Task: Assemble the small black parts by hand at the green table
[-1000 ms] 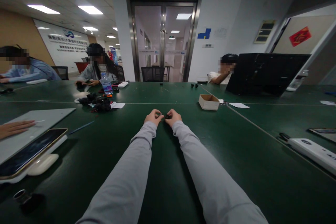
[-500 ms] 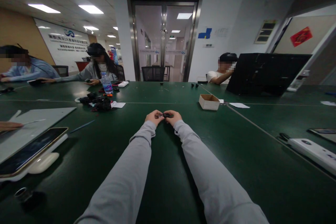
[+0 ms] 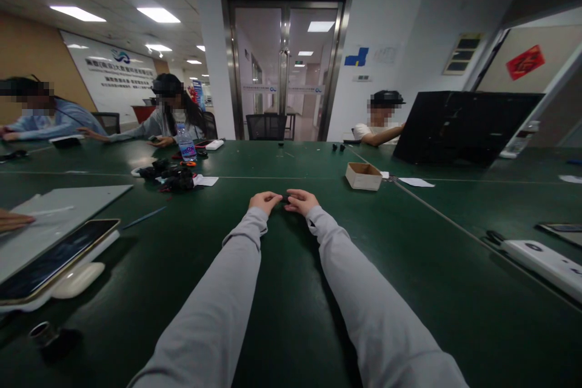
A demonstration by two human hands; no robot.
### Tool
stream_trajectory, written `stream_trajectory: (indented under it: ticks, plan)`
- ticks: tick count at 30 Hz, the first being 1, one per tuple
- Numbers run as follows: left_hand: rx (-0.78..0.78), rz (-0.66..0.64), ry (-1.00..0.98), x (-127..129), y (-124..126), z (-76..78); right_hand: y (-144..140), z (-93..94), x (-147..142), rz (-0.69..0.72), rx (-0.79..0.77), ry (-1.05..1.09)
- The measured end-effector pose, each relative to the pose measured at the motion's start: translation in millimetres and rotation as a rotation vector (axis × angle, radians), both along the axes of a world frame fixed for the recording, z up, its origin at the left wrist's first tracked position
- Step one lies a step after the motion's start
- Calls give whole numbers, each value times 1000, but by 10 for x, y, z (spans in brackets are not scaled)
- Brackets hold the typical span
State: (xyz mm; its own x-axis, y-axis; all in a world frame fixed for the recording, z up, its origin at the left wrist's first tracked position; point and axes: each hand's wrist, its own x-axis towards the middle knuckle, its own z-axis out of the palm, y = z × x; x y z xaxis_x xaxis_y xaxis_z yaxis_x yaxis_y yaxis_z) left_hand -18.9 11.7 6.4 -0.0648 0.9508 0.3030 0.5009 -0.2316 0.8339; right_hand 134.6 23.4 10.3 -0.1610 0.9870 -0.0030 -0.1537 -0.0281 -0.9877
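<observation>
Both hands meet mid-counter (image 3: 282,291): left hand (image 3: 264,200) and right hand (image 3: 300,200) pinch a small black part (image 3: 284,199) between fingertips, grip nearly closed. Fitting step, apparently; next calls for fine alignment.

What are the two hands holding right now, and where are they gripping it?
A small dark part sits between the left hand and right hand, pinched at its ends by fingertips; details too small to tell.

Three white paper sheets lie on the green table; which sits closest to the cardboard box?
The white sheet just right of the cardboard box; the other sheets lie much farther off.
</observation>
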Motion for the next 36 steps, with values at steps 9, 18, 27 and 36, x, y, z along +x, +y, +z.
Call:
stream_trajectory:
  ticks: [9, 18, 27, 36]
  plan:
    - [-34, 90, 146, -13, -49, 63, 14, -19, 42, 109, 5, 100]
    - [-48, 119, 187, -12, -16, 55, 55, -66, 86, 194, 15, 141]
    - [-68, 122, 281, -24, 13, 52, 48, -65, 74, 194, 15, 134]
    - [-130, 144, 391, 18, -28, 124, 37, -57, 77, 217, 37, 116]
